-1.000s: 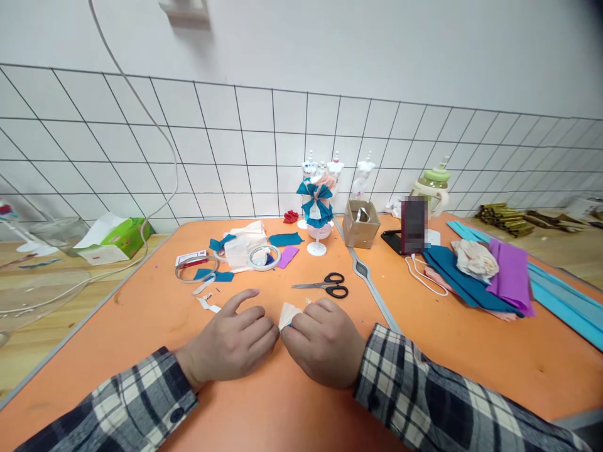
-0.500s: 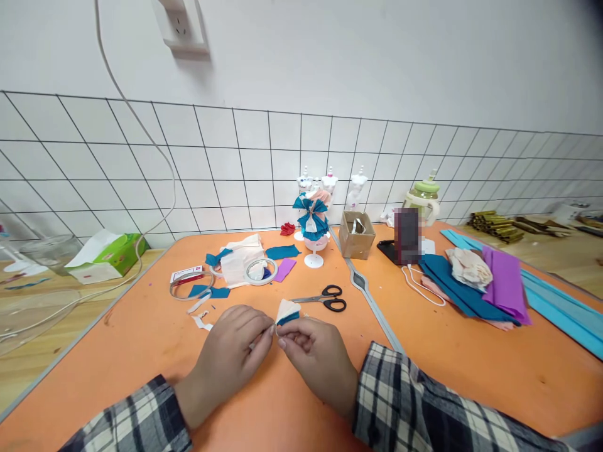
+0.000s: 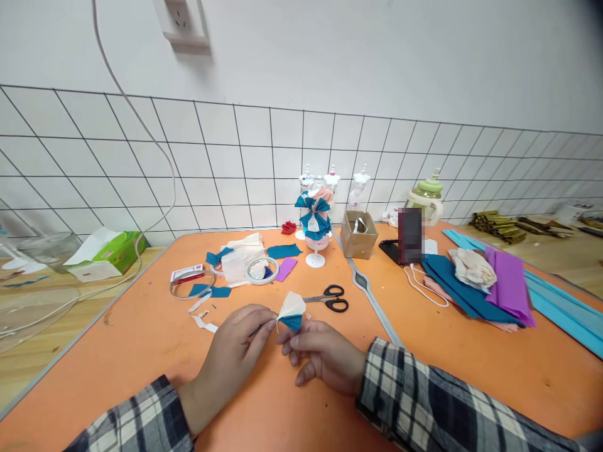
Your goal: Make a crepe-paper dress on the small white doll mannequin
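Between my hands is a small fan-shaped piece of cream and teal crepe paper (image 3: 291, 310), gathered narrow at its left end. My left hand (image 3: 245, 336) pinches that gathered end between thumb and fingers. Just below and right of the fan, my right hand (image 3: 325, 355) has its fingers apart and curved; whether a fingertip touches the paper I cannot tell. Black-handled scissors (image 3: 332, 298) lie behind my right hand, their blade tips hidden behind the fan. Farther back, a small white dress-form stand (image 3: 315, 258) wears a teal and pink paper dress with a bow.
To the left lie tape rolls (image 3: 262, 272), cream paper (image 3: 235, 257) and teal scraps (image 3: 285, 251). A cardboard box (image 3: 358, 235), a phone (image 3: 411, 235) and a green-lidded bottle (image 3: 426, 194) stand behind. Folded teal paper (image 3: 452, 285) and purple paper (image 3: 511, 285) lie right.
My right hand has let go of the paper fan and opened, shifting slightly right and down. The fan now shows more fully, held by my left hand.
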Tool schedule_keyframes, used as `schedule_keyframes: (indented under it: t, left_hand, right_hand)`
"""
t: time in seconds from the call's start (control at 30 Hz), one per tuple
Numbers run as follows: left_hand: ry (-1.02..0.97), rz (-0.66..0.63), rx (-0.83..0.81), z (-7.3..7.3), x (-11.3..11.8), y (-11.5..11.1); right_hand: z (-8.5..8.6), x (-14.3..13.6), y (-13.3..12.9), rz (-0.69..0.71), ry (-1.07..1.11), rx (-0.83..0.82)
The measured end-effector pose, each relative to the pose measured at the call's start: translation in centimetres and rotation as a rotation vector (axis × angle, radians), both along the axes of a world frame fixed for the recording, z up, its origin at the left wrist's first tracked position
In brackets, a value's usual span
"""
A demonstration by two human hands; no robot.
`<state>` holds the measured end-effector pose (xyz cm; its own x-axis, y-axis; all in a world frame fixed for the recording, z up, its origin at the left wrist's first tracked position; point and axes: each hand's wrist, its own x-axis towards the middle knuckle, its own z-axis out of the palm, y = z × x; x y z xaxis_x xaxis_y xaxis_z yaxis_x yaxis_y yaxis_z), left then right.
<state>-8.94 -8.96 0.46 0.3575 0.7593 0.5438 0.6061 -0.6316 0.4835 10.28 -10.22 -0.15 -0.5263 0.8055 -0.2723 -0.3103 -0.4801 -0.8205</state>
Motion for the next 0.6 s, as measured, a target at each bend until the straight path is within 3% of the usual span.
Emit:
schedule_keyframes:
  t: [0.13,0.27,0.6]
  left_hand:
    - [0.146,-0.011,0.123,-0.4,-0.7,0.4]
    - [0.163,0.001,0.108,-0.6,-0.6,0.6]
    - [-0.183,-0.003,-0.371,0.0,1.1,0.4]
  right_hand:
    - [-0.1,-0.4,-0.3,-0.044,0.0,0.013]
    - [-0.5,-0.7,-0.2,-0.111,-0.008,-0.027]
    - [-0.2,-0.8,-0.5,-0.178,0.112,-0.135]
